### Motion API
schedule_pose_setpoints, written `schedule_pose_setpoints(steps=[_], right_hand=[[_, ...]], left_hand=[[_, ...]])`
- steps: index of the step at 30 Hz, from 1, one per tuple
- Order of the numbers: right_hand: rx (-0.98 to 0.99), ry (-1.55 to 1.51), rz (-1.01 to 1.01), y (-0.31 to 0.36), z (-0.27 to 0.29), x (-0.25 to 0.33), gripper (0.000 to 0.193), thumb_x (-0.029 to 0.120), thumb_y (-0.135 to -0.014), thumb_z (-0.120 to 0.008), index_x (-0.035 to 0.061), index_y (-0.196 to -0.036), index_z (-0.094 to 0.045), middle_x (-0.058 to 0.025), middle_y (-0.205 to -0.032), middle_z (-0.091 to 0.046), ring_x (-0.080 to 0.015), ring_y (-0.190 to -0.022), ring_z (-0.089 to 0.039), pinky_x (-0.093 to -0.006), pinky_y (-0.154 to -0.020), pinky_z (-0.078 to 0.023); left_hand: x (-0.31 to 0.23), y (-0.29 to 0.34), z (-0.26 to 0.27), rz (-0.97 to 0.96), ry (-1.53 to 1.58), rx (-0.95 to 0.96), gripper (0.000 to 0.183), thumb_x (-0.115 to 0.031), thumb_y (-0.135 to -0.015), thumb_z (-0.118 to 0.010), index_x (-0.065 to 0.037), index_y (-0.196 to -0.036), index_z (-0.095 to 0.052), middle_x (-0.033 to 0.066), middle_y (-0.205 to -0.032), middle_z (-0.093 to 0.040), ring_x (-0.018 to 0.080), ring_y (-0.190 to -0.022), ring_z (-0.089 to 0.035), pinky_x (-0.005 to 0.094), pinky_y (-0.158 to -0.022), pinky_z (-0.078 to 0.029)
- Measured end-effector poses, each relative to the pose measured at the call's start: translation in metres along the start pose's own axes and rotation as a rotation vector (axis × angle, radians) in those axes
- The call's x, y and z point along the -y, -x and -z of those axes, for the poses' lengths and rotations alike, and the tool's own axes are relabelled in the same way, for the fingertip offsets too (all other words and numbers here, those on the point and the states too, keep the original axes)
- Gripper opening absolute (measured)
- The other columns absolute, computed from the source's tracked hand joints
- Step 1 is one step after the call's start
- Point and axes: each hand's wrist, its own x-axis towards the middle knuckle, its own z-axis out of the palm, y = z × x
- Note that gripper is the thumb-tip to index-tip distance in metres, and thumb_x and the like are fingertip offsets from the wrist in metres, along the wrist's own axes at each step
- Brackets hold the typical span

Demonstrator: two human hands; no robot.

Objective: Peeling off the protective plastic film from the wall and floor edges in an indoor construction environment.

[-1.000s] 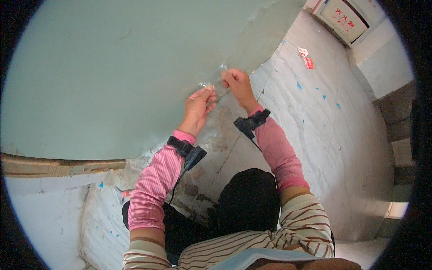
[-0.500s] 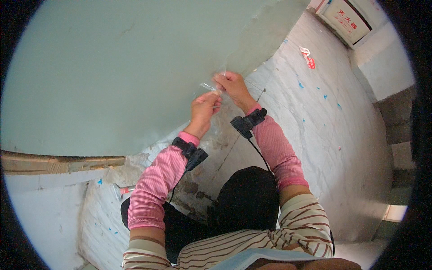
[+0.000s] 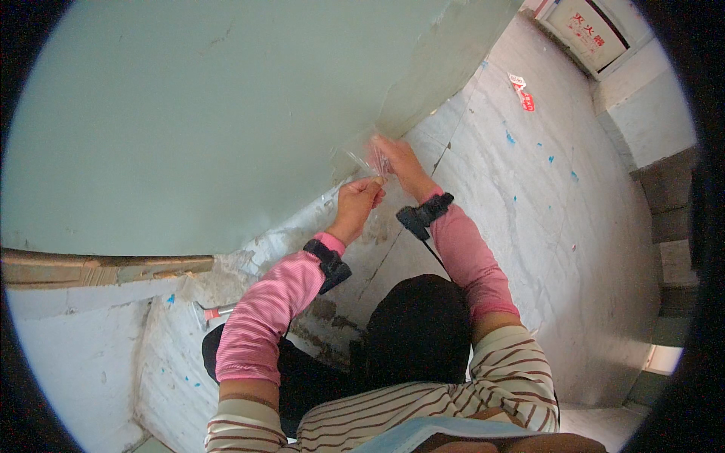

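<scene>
A sheet of clear plastic film (image 3: 361,156) stands out in creases from the lower edge of a large grey-green panel (image 3: 189,136). My left hand (image 3: 358,205) is closed, its thumb and forefinger pinching a gathered end of the film. Just above and to the right, my right hand (image 3: 400,164) has its fingers closed on the same film, close to the panel's edge. Its fingertips are a little smeared by motion. Both wrists carry black strapped devices over pink sleeves.
The pale marble-like floor (image 3: 513,249) holds several blue scraps (image 3: 510,138) and a red and white paper piece (image 3: 527,101). A scraper with a red part (image 3: 217,312) lies left of my left forearm. A white box (image 3: 581,34) stands far right, with steps (image 3: 672,219) below it.
Both hands have moved slightly down and right, away from the panel. More creased film now shows stretched between them and the panel.
</scene>
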Motion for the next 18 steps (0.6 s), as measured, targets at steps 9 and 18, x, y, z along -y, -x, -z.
schedule_pose_setpoints(steps=[9, 18], right_hand=[[0.034, 0.175, -0.261, 0.046, 0.011, -0.063, 0.021, 0.022, -0.083, -0.057, 0.0028, -0.074, -0.060, 0.0007, -0.065, -0.055, -0.0077, -0.057, -0.047, -0.0231, -0.053, -0.038], [0.046, -0.053, -0.282, 0.080, 0.015, -0.059, 0.026, 0.026, -0.086, -0.053, 0.0034, -0.097, -0.060, -0.0010, -0.082, -0.059, -0.0065, -0.069, -0.050, -0.0202, -0.061, -0.041]], left_hand=[[0.037, 0.025, -0.011, -0.065, -0.586, 0.156, 0.020, -0.016, -0.077, -0.055, 0.000, -0.066, -0.060, 0.0060, -0.056, -0.055, 0.0153, -0.050, -0.050, 0.0309, -0.051, -0.041], [0.124, 0.056, 0.008, -0.315, -1.072, 0.629, 0.016, -0.011, -0.069, -0.053, -0.001, -0.076, -0.063, 0.0224, -0.071, -0.058, 0.0399, -0.069, -0.056, 0.0447, -0.064, -0.044]])
